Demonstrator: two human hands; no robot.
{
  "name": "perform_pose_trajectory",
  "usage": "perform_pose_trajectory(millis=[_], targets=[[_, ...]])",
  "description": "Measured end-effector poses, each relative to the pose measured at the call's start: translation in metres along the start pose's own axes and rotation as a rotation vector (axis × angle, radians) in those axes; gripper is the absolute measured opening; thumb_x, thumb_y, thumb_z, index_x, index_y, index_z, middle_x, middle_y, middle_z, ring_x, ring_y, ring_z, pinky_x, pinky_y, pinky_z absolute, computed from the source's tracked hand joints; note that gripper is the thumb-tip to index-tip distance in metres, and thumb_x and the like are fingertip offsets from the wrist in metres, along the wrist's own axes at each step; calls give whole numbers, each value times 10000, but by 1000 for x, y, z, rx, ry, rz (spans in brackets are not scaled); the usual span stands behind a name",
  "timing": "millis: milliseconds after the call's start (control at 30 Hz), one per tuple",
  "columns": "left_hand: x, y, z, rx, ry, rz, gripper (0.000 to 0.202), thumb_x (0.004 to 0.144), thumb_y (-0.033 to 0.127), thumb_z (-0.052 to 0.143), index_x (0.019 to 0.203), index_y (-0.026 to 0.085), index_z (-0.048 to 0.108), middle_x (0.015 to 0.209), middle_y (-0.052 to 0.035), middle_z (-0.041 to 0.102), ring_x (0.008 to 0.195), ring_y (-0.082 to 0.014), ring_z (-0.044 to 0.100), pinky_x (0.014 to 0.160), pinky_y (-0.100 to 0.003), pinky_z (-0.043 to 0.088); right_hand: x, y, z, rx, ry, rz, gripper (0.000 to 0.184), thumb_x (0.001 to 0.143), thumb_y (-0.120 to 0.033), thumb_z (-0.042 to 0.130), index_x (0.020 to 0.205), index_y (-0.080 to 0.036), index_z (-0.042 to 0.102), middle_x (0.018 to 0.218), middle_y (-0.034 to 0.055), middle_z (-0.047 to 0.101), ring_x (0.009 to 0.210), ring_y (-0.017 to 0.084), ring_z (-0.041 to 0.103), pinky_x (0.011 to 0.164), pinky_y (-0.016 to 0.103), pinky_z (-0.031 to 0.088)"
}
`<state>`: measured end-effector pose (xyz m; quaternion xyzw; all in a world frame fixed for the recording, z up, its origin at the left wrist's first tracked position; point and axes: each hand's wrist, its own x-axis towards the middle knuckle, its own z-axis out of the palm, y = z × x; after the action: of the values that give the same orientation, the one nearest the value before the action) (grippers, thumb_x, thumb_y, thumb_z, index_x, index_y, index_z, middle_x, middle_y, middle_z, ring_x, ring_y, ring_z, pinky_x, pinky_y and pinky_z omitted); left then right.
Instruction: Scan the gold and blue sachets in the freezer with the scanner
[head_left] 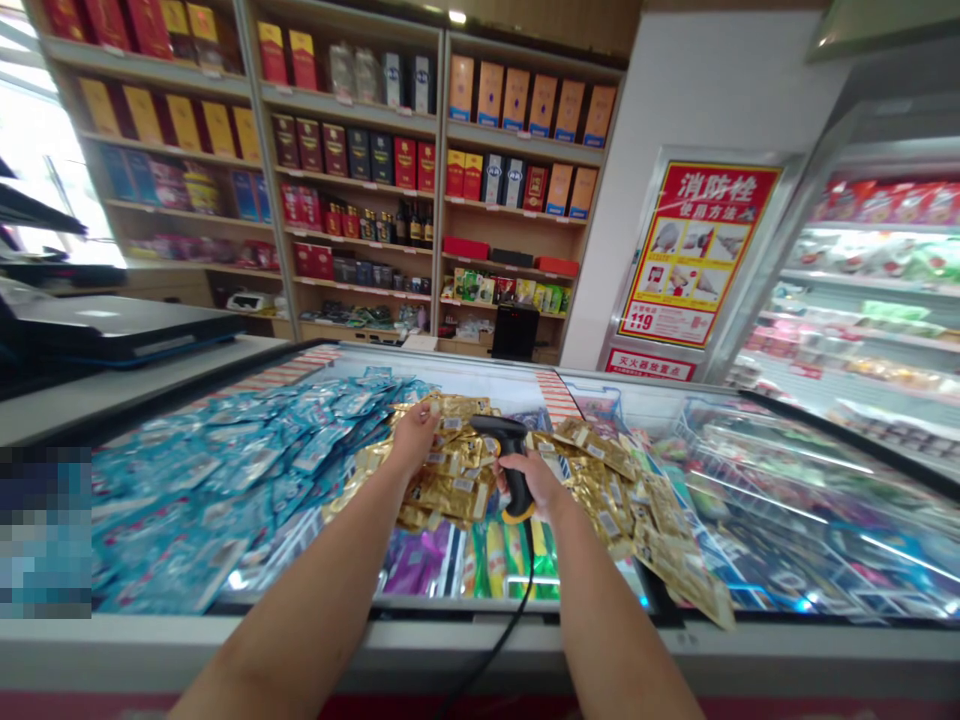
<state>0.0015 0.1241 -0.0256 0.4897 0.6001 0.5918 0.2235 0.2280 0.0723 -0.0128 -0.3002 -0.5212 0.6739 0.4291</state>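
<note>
My right hand (534, 476) is wrapped round the grip of a black barcode scanner (517, 490) with yellow trim, its head pointing left over the gold packets. A black cable (517, 610) hangs from its base. Beyond the scanner to the left, my left hand (415, 432) has its fingers pinched at the edge of a shiny gold packet (461, 404). More gold packets (446, 490) with white labels lie beneath both hands on the glass freezer lid. Another heap of gold packets (607, 490) spreads to the right of the scanner.
Blue packets (247, 450) cover the lid's left side. Purple and green goods (495, 560) show through the glass. A dark counter device (120, 325) stands at left. Behind are shelves of boxed goods (352, 150), a red fire-hydrant poster (697, 250) and a lit display fridge (877, 290).
</note>
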Motion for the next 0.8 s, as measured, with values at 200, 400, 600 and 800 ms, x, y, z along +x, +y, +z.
perform_pose_trajectory(millis=[200,400,600,800], targets=[[-5,11,-3,77,-5,27,310,771,353,491,1001,164,578,720,-18,653,547,-138,583,497,-230,439,-2,-4,1,66,53,-6,192,604,-295,660,711,-146,603,579,25,626,440,113,507,429,231,372],[-25,37,6,213,-285,93,397,768,336,524,1125,182,601,721,-14,684,607,-166,622,548,-247,459,-1,-6,-1,212,102,-7,295,595,-311,698,842,-164,626,836,58,700,592,151,623,586,282,489],[-22,34,3,540,-314,327,327,851,348,441,1028,232,691,1014,-61,707,950,-231,631,826,-307,445,10,3,-7,249,174,-17,296,566,-291,724,822,-168,643,815,62,697,730,199,651,618,286,498],[-26,35,-5,741,-472,455,297,745,341,605,1018,270,695,1014,-63,697,1047,-263,563,921,-343,384,21,8,-31,56,529,-146,217,568,-328,726,653,-179,594,464,-52,505,440,114,453,421,241,337]])
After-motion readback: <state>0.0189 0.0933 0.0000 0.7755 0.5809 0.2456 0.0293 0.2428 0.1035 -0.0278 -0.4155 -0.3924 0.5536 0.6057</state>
